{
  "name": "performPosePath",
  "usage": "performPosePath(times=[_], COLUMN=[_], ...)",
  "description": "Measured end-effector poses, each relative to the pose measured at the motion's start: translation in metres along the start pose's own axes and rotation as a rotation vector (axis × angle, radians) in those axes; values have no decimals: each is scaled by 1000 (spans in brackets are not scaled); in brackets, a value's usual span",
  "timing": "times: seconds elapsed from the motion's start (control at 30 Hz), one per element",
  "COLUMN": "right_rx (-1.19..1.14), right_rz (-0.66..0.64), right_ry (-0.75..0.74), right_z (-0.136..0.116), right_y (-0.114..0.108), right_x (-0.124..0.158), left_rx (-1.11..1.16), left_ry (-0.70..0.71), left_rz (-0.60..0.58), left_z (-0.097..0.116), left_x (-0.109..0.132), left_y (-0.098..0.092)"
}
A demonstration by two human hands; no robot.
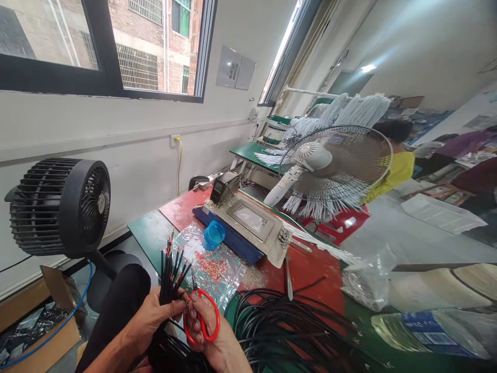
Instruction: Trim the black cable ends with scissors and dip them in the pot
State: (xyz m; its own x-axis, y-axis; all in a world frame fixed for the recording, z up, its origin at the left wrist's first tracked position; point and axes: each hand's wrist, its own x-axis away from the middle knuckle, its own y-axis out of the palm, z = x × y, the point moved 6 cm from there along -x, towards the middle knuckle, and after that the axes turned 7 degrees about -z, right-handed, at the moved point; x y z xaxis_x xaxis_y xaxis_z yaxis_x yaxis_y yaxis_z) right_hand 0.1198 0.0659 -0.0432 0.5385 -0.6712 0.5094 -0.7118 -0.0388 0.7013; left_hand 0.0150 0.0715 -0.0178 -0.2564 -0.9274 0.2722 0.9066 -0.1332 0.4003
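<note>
Two things fill your hands: your left hand (152,312) is closed round a bundle of black cables (167,277), their stripped, coloured ends pointing up, and your right hand (213,334) grips a pair of red-handled scissors (213,304), fingers through the loops. The hands meet at the near edge of the table (145,233), your right fingertips just beside your left thumb, and the blades point upward next to the cable ends; whether they are parted is too small to tell.

Beyond the scissors, toward the table's left corner, you have a clear plastic sheet (187,239) with a scatter of red and yellowish scraps (212,267) on it. A blue cup (213,235) sits just beside the grey-and-blue machine (252,220), which stands slantwise nearer the far edge. To the right of your hands, a loose heap of black cables (272,321) spreads along the near edge, with a slim metal tool (289,280) lying between it and the machine. White strands (322,246) lie along the far edge, and past that edge rises a pale caged fan (314,155)
</note>
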Motion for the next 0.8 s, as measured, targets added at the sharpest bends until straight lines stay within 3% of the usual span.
performPosePath(times=[0.1,0.23,0.43,0.8], right_rx=[22,175,359,402], right_rz=[-5,-35,9,-32], right_ry=[-34,-142,-169,-242], right_z=[2,-8,-16,0], right_y=[4,12,12,9], right_x=[-1,0,-2,-5], left_rx=[17,17,-3,16], left_ry=[7,20,23,24], left_rz=[-36,3,3,2], left_z=[3,4,6,2], left_x=[-1,-2,-2,-3], left_y=[2,-3,-3,-9])
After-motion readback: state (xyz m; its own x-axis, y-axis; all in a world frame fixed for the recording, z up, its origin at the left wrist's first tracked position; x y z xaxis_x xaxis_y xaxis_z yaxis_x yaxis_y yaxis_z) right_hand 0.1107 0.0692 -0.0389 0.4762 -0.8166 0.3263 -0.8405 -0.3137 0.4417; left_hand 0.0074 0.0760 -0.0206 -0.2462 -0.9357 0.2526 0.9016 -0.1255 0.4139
